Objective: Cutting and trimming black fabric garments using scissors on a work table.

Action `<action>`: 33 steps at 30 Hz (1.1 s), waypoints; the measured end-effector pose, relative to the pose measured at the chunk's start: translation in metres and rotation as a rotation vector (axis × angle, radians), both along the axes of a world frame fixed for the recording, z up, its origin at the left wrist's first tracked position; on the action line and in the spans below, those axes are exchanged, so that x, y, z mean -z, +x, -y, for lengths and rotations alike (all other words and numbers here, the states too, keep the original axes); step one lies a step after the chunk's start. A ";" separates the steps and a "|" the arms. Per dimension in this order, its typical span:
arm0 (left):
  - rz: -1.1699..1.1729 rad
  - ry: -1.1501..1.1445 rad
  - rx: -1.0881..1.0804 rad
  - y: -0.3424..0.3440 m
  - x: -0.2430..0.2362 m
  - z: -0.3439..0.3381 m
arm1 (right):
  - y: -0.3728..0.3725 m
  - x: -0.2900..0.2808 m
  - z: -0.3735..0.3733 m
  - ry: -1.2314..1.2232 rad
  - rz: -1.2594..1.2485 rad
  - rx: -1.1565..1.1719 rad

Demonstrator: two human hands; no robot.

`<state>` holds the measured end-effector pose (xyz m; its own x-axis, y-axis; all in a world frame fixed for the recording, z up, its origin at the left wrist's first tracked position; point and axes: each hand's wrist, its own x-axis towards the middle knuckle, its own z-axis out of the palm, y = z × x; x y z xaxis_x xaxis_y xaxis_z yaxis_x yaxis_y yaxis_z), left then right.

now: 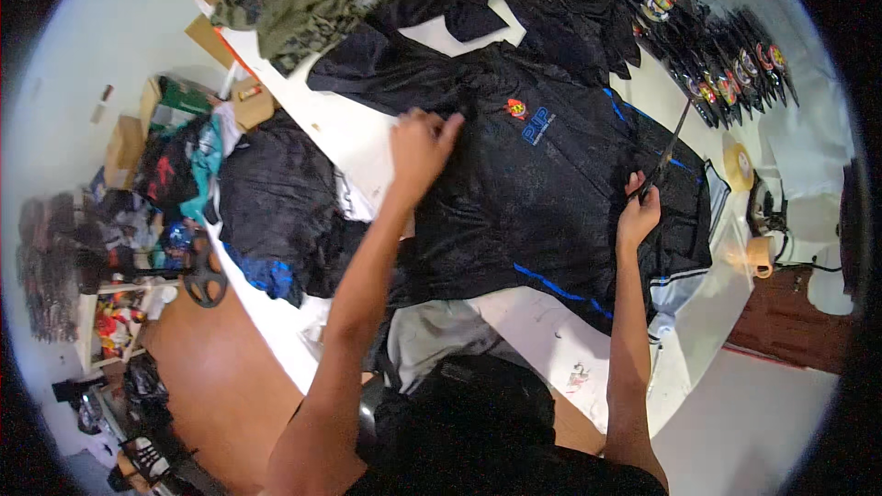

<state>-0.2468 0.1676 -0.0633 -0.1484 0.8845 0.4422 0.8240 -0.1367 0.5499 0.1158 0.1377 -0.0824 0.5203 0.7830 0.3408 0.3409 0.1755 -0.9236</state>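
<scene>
A black sports shirt [551, 211] with blue piping, a small red-and-yellow emblem and blue lettering lies spread out over the white table. Held in my right hand [640, 213] is a pair of dark scissors [673, 142], its blades pointing away toward the far right, above the shirt's right part. My left hand [421, 154] is over the shirt's left edge, thumb apart from the bent fingers, and nothing shows in it. Whether its fingertips touch the cloth I cannot tell.
More dark garments [276, 184] are heaped at the left, and a camouflage garment [312, 14] lies at the far side. Several black strips with colourful badges [726, 73] lie far right. Near the right edge are a tape roll [738, 167] and an orange-tan mug [760, 257].
</scene>
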 end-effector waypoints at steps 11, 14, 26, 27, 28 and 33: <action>-0.303 -0.054 0.190 -0.048 0.021 -0.105 | -0.095 -0.031 -0.069 0.093 0.061 -0.382; -0.346 0.020 0.246 -0.061 0.031 -0.113 | -0.141 -0.024 -0.110 0.011 0.362 -0.372; 0.067 0.207 0.329 -0.101 0.016 -0.130 | -0.166 0.002 -0.145 -0.017 0.581 -0.221; 0.126 0.224 0.207 -0.095 0.012 -0.125 | -0.166 0.003 -0.145 -0.008 0.549 -0.241; 0.127 0.218 0.219 -0.086 0.010 -0.118 | -0.165 0.004 -0.145 -0.025 0.544 -0.222; 0.129 0.372 0.384 -0.040 0.013 -0.087 | -0.166 0.002 -0.144 -0.076 0.524 -0.202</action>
<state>-0.2867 0.2546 -0.0764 0.0804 0.6735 0.7348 0.6056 -0.6186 0.5006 -0.0500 0.2817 -0.0846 0.1341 0.8817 0.4525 0.7239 0.2247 -0.6523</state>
